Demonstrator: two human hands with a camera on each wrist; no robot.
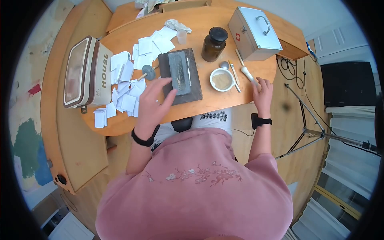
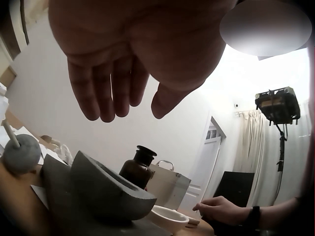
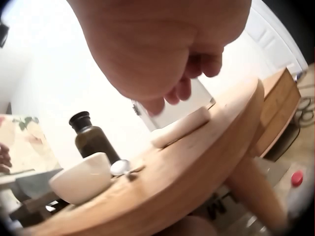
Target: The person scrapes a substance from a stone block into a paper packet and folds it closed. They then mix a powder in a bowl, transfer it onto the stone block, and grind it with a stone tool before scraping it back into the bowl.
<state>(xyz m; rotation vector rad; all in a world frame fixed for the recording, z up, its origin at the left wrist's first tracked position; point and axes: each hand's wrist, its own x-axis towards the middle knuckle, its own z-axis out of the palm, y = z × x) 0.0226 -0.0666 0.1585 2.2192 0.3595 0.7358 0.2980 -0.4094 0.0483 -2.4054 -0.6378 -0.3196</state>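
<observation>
My left hand (image 1: 151, 100) is raised by the near left side of a grey boat-shaped stone grinding trough (image 1: 179, 74), fingers extended and thumb apart, holding nothing. In the left wrist view its palm (image 2: 142, 44) hangs above the trough (image 2: 110, 191). The trough sits on a dark board (image 1: 195, 90), with a thin light stick (image 1: 189, 72) along it. My right hand (image 1: 263, 94) hovers at the table's near right edge, fingers loosely bent. Below it in the right wrist view lies a white pestle (image 3: 182, 128). A white mortar (image 1: 216, 88) of pale powder (image 1: 221, 81) stands left of it.
A grinding wheel (image 1: 148, 72) on a wooden handle lies among white paper squares (image 1: 129, 103). Behind stand a brown glass jar (image 1: 214, 48), a metal first-aid case (image 1: 256, 36) and a small plastic cup (image 1: 182, 37). A spoon (image 1: 224, 65) and brush (image 1: 233, 71) lie near the mortar.
</observation>
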